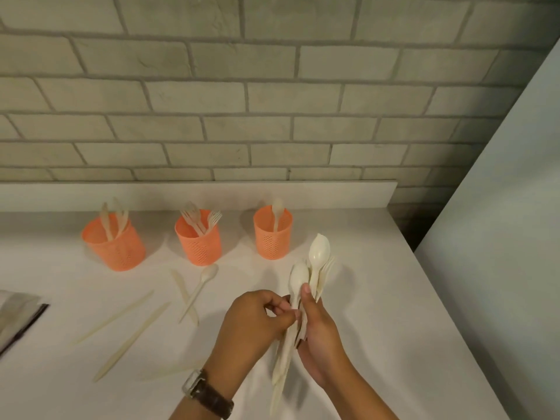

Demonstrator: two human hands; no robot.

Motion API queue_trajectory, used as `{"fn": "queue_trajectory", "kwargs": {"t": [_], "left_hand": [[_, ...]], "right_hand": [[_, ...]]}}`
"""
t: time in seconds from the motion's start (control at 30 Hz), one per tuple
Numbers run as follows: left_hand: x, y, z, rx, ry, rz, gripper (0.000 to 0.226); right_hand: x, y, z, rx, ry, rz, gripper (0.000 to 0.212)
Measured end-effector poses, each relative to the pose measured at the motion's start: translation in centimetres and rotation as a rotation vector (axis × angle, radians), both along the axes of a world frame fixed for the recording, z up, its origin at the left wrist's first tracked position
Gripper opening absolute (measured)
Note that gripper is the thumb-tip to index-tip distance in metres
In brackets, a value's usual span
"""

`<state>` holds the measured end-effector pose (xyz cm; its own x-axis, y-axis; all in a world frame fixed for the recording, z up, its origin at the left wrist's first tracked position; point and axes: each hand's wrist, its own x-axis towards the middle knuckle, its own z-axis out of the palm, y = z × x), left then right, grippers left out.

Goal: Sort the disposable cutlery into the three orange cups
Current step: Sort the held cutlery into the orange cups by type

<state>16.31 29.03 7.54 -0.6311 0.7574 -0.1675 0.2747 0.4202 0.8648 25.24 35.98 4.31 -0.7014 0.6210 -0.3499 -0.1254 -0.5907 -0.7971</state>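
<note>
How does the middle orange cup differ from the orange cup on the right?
The middle cup holds several forks, while the right cup holds a single spoon. The forks in the middle cup fan out at different angles; the spoon in the right cup stands nearly upright. Both cups are orange, perforated, and stand upright on the white counter near the wall.

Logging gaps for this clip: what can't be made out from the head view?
Head view only:
1. The cutlery bundle: piece count hidden by overlap, the left hand and the right hand.
2. Its lower ends: blurred.
3. The left orange cup: contents too small to name.
4. The flat object at left: cut off by the frame edge.
</note>
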Motion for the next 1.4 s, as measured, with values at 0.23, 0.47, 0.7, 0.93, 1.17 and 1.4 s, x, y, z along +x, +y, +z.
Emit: {"fn": "queue_trajectory", "kwargs": {"t": [0.23, 0.47, 0.7, 0.93, 1.17, 1.4], "left_hand": [[-1.5, 0.7, 0.8, 0.135, -0.301, 0.114, 0.021], [2.3, 3.5, 0.2, 0.090, 0.096, 0.078, 0.021], [1.3, 4.6, -0.1, 0.152, 0.061, 0.079, 0.010], [-1.6, 3.7, 0.9, 0.264, -0.552, 0.018, 0.015], [-8.5, 6.9, 1.9, 0.296, -0.325, 0.081, 0.024], [-12.5, 13.9, 2.0, 0.370, -0.039, 0.045, 0.020]], "right_hand": [[0.3, 0.6, -0.5, 0.092, -0.028, -0.044, 0.026], [-0.1, 0.0, -0.6, 0.309, -0.141, -0.128, 0.018], [0.2, 0.6, -0.8, 0.362, -0.226, -0.049, 0.048], [1.5, 1.1, -0.2, 0.109, -0.014, 0.033, 0.046], [2.0, 2.9, -0.9, -0.055, 0.113, -0.098, 0.047], [2.6, 4.3, -1.1, -0.050, 0.161, -0.116, 0.085]]}}
